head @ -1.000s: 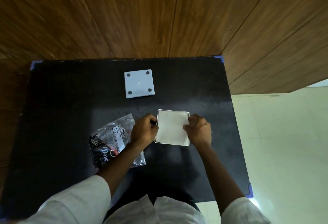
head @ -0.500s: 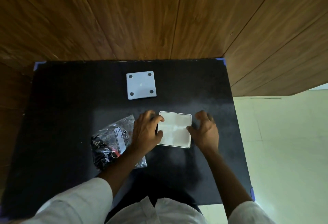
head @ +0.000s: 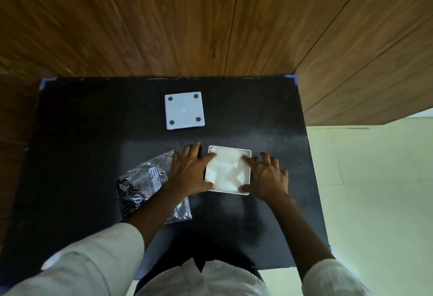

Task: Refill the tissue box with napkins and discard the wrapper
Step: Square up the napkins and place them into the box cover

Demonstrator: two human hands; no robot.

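A white square tissue box (head: 246,155) stands open on the black table, with white napkins (head: 227,171) filling it. My left hand (head: 188,170) lies against its left side, fingers spread, index and thumb touching the rim. On the box's right side, my right hand (head: 267,177) rests with spread fingers, its fingertips on the napkins at the edge. The box's white lid (head: 184,110), with four dark dots, lies flat farther back. A crumpled clear and black wrapper (head: 143,185) lies left of the box, partly under my left forearm.
The black table (head: 82,145) stands against a wooden panelled wall (head: 210,21). Its right edge borders a pale tiled floor (head: 375,190). My white sleeves (head: 89,263) fill the bottom of the view.
Both hands have let go of the box edges and spread their fingers. They now rest flat at the box's sides, fingertips on the napkins. The box stays in place.
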